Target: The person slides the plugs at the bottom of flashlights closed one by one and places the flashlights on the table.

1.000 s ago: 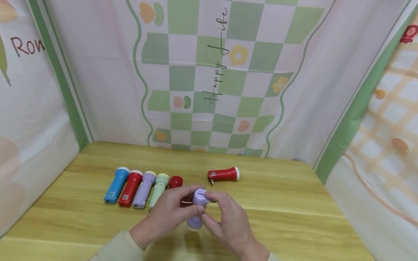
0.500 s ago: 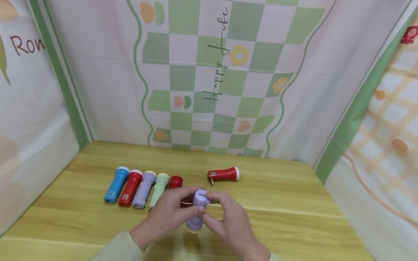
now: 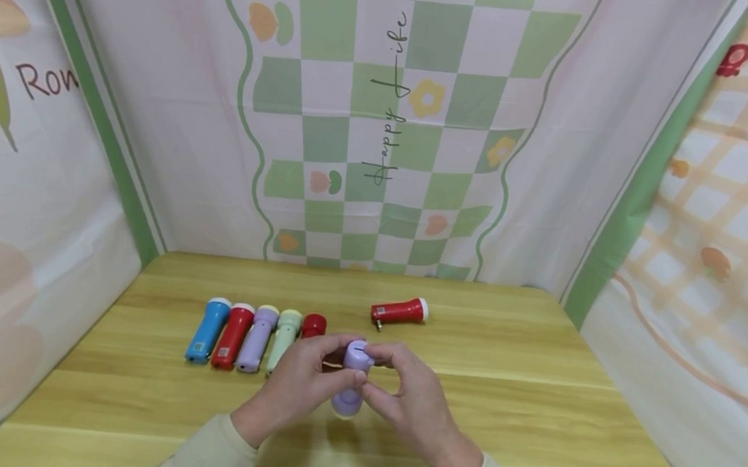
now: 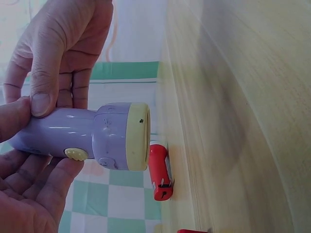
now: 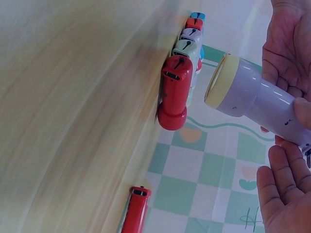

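Observation:
A purple flashlight with a yellow rim hangs lens-down above the table, its slotted tail end up. My left hand grips its body, thumb on the near side and fingers behind. At the tail end, my right hand pinches with index finger and thumb, near a small part sticking out beside the slot. In the left wrist view, the flashlight body shows a round yellow button with a left fingertip next to it. The right wrist view shows the yellow rim facing the tabletop.
On the wooden table, a row at left holds a blue flashlight, a red one, a purple one, a light green one and a dark red one. Another red flashlight lies behind my hands, its plug out.
The purple flashlight has tilted very slightly, its lens end swinging a little toward the near side. Both hands keep nearly the same places and grip.

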`<move>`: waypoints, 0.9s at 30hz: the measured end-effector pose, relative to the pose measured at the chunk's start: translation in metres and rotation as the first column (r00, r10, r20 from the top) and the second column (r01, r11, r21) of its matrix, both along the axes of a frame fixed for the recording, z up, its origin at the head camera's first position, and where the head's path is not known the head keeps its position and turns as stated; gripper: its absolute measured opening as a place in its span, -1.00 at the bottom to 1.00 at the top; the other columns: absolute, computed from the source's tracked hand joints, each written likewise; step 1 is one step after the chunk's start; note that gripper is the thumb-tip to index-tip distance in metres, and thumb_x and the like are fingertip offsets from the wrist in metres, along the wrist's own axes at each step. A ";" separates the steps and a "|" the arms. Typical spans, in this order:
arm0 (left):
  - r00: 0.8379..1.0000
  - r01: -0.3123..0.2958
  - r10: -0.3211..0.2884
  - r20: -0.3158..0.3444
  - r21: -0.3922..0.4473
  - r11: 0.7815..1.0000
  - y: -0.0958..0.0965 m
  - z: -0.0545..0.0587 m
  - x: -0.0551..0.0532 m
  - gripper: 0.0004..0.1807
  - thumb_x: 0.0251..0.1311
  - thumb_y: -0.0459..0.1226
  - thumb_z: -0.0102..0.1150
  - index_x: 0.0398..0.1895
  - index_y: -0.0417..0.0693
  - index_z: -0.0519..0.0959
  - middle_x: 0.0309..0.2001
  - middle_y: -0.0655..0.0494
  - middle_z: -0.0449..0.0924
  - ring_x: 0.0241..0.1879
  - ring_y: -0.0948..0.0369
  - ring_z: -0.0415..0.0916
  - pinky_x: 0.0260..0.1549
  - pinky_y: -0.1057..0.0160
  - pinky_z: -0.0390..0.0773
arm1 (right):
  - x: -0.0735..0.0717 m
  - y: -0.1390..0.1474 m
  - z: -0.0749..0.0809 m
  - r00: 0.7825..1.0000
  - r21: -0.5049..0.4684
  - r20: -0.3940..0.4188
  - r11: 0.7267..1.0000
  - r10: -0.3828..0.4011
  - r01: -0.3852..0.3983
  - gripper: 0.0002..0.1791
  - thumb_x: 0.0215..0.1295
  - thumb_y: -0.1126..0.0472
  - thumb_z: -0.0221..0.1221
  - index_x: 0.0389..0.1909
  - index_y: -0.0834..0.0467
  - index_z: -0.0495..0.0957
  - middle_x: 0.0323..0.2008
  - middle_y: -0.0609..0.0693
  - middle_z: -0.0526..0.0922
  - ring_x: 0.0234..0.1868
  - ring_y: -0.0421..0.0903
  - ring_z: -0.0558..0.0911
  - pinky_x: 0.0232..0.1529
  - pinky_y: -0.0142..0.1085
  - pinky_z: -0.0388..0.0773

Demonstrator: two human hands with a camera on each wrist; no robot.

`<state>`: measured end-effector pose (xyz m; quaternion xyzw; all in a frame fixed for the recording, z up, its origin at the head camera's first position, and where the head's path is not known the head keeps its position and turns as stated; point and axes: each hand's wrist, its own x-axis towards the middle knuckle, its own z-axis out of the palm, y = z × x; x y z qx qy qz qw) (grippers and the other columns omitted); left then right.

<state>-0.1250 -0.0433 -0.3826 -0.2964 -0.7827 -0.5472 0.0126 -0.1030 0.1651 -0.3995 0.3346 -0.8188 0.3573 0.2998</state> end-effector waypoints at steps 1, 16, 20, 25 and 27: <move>1.000 -0.002 0.002 0.006 0.000 1.000 0.000 0.001 0.000 -0.53 0.34 -0.15 0.40 0.26 -0.09 0.62 0.03 0.17 0.75 -0.01 0.24 0.71 -0.05 0.38 0.70 | 0.000 0.000 0.000 1.000 -0.001 0.008 1.000 -0.003 0.003 -0.43 0.04 0.31 0.56 0.09 0.15 0.57 0.01 -0.02 0.74 -0.03 -0.09 0.74 -0.02 -0.23 0.74; 1.000 -0.014 0.014 0.019 -0.013 1.000 0.001 0.003 0.002 -0.57 0.34 -0.10 0.39 0.22 0.00 0.64 -0.01 0.22 0.75 -0.03 0.26 0.69 -0.06 0.38 0.70 | 0.002 0.000 0.002 1.000 0.004 0.016 1.000 -0.018 0.018 -0.43 0.05 0.30 0.56 0.12 0.12 0.60 0.02 -0.03 0.75 -0.03 -0.10 0.74 -0.01 -0.24 0.74; 1.000 -0.014 0.015 0.021 -0.021 1.000 0.001 0.003 0.002 -0.57 0.35 -0.09 0.39 0.22 0.03 0.64 -0.01 0.24 0.74 -0.03 0.27 0.68 -0.06 0.37 0.70 | 0.003 0.000 0.002 0.999 0.013 0.026 1.000 -0.026 0.025 -0.43 0.07 0.28 0.56 0.13 0.10 0.61 0.03 -0.04 0.75 -0.02 -0.12 0.73 0.00 -0.26 0.73; 1.000 -0.017 0.017 0.012 -0.027 1.000 0.001 0.002 0.002 -0.59 0.35 -0.08 0.39 0.20 0.05 0.64 -0.03 0.26 0.74 -0.04 0.28 0.68 -0.07 0.38 0.70 | 0.004 0.001 0.003 0.999 0.026 0.035 0.999 -0.024 0.023 -0.43 0.09 0.27 0.54 0.15 0.10 0.61 0.04 -0.06 0.74 0.00 -0.12 0.73 0.03 -0.27 0.72; 1.000 -0.018 0.018 0.005 -0.024 1.000 0.001 0.002 0.002 -0.60 0.34 -0.10 0.40 0.19 0.05 0.65 -0.04 0.26 0.74 -0.05 0.28 0.68 -0.07 0.38 0.70 | 0.003 0.001 0.003 0.999 0.029 0.030 0.999 -0.021 0.020 -0.43 0.09 0.27 0.54 0.15 0.10 0.61 0.05 -0.06 0.73 0.01 -0.12 0.73 0.03 -0.27 0.72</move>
